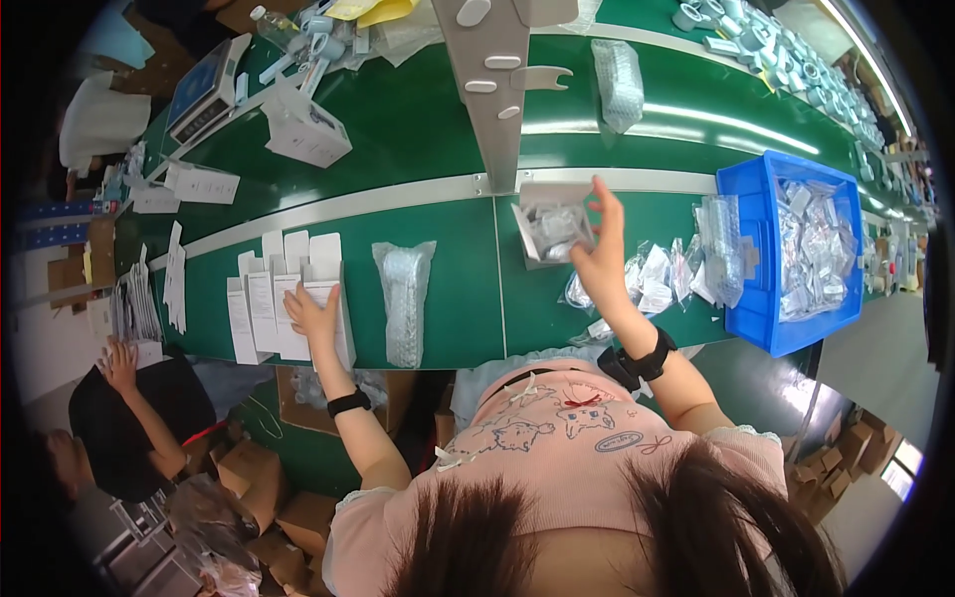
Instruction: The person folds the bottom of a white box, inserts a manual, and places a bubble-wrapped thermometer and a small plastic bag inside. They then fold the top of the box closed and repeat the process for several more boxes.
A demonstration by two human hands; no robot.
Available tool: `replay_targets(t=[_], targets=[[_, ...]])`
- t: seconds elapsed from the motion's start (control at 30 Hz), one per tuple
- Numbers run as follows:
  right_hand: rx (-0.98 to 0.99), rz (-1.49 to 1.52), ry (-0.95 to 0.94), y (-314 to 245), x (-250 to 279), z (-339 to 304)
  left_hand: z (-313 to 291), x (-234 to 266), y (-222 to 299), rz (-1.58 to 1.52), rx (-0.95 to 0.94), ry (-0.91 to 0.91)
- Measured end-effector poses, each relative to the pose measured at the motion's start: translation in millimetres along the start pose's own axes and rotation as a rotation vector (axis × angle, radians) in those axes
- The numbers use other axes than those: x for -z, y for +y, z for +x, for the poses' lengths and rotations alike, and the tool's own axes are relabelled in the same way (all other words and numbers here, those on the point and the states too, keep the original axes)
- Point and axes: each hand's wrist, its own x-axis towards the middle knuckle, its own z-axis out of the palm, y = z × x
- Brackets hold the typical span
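Observation:
My left hand (314, 316) lies with its fingers spread on the front of a row of white cartons (264, 316) with raised flaps. Just right of them is a bubble-wrapped bundle (404, 298), lying on the green bench. At the middle of the bench, my right hand (603, 249) is at the right side of an open white box (543, 261), fingers apart. Inside this box are clear plastic packets (557, 227). Whether the right fingertips touch the box, I cannot tell. Small bagged parts (652, 279) are scattered beside my right wrist.
A blue bin (741, 318) full of bagged parts stands on the right, with bubble wrap (720, 249) against its side. A metal post (487, 109) rises at the bench's middle. Flat cartons (139, 298) stand at left, near another person's hand (119, 366). Farther back lies another wrapped bundle (617, 85).

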Motion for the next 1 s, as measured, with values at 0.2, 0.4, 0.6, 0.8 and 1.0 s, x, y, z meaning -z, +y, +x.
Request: replay_targets(t=[0.2,0.4,0.6,0.8,1.0], targets=[[0.167,0.496,-0.2,30,-1,0,2,-4,9,-0.013,-0.192,0.081],[0.207,0.134,-0.086,61,29,19,-1,13,22,-0.144,-0.197,0.186],[0.32,0.653,0.631,58,114,138,-77,123,77,-0.902,-0.164,-0.139],[0.399,0.401,0.813,117,137,254,-131,66,183,-1.094,-0.53,-0.453],[0.453,-0.328,0.98,99,116,237,-137,11,212,-1.345,-0.619,-0.406]])
